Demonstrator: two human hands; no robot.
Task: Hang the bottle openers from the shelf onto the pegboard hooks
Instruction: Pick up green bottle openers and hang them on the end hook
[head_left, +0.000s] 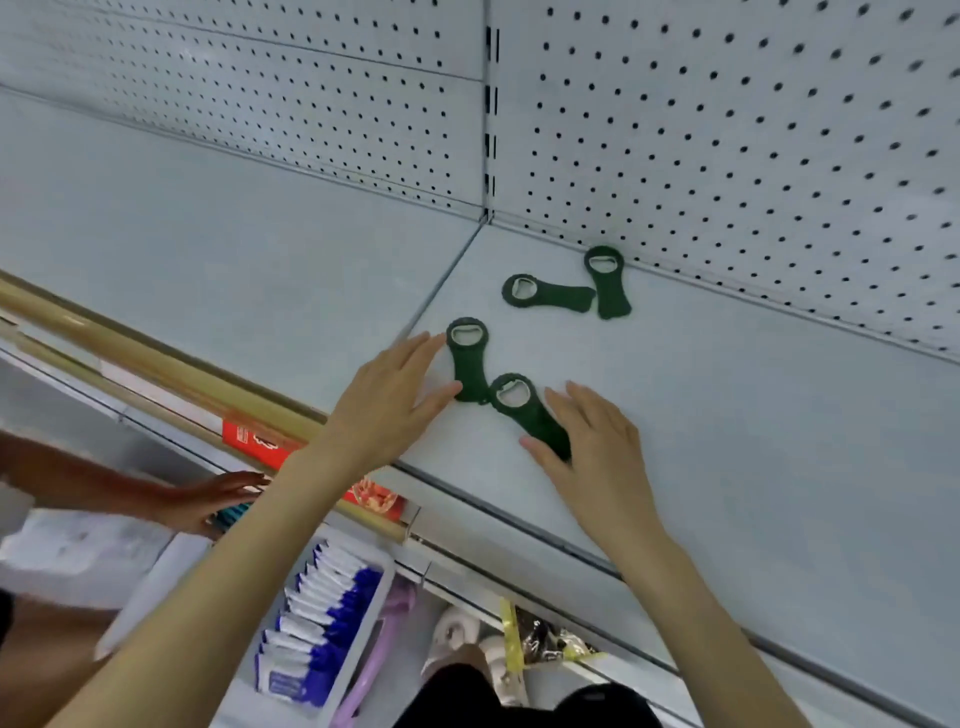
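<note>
Several dark green bottle openers lie flat on the white shelf (727, 426). One opener (469, 358) lies beside my left hand (387, 402), whose spread fingers touch its handle. A second opener (524, 410) overlaps the first one's handle end; my right hand (592, 447) rests with its thumb and fingers on the lower end of it. Two more openers (545, 297) (607, 283) lie farther back, near the pegboard (753, 145). No hooks show on the pegboard in this view.
Another person's hand (208, 499) reaches in at lower left. Below the shelf edge sit a bin of blue and white packets (322, 623), a red box (260, 441), a purple item and yellow-topped bags (545, 644). A second pegboard panel (260, 78) stands at back left.
</note>
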